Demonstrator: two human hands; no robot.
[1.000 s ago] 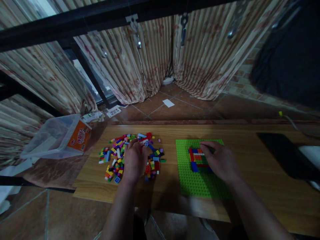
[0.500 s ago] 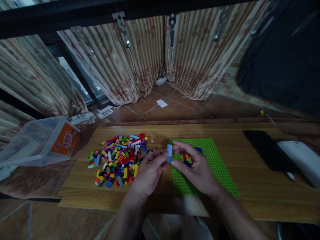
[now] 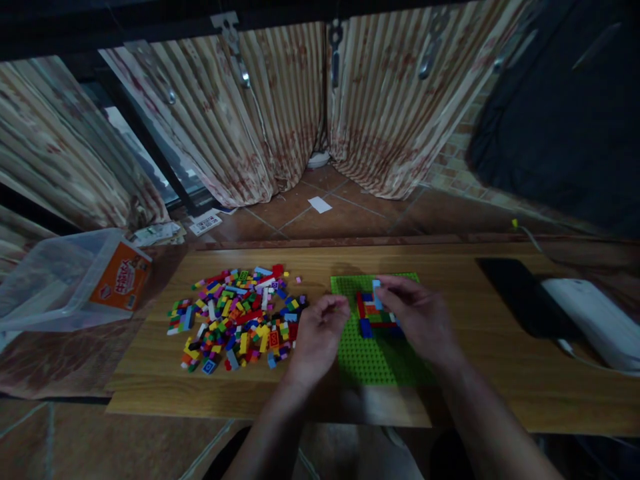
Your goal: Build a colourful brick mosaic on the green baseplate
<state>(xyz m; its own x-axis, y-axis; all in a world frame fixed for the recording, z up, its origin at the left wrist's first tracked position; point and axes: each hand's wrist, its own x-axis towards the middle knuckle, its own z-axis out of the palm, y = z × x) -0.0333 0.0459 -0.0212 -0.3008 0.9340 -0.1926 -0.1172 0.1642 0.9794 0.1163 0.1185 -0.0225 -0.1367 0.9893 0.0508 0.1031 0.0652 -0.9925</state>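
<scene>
My right hand [image 3: 423,313] pinches a light blue brick [image 3: 377,295] between thumb and fingers. The brick is over a low build of red, blue, orange and green bricks [image 3: 367,327], partly covered by that hand. Whether brick and build touch, I cannot tell. Beneath lies a green studded baseplate [image 3: 375,370]. My left hand [image 3: 317,340] hovers between the baseplate's left edge and the loose bricks. Its fingers are curled in, and no brick shows between them.
Many loose coloured bricks [image 3: 240,320] spread over the left of the wooden table [image 3: 160,390]. A clear plastic bin [image 3: 65,280] with an orange label stands beyond the table's left end. On the right lie a black flat device [image 3: 520,300] and a white cabled device [image 3: 590,320].
My left hand has let go of the light blue brick. My right hand has carried it rightward, over the build on the baseplate. The view has shifted slightly.
</scene>
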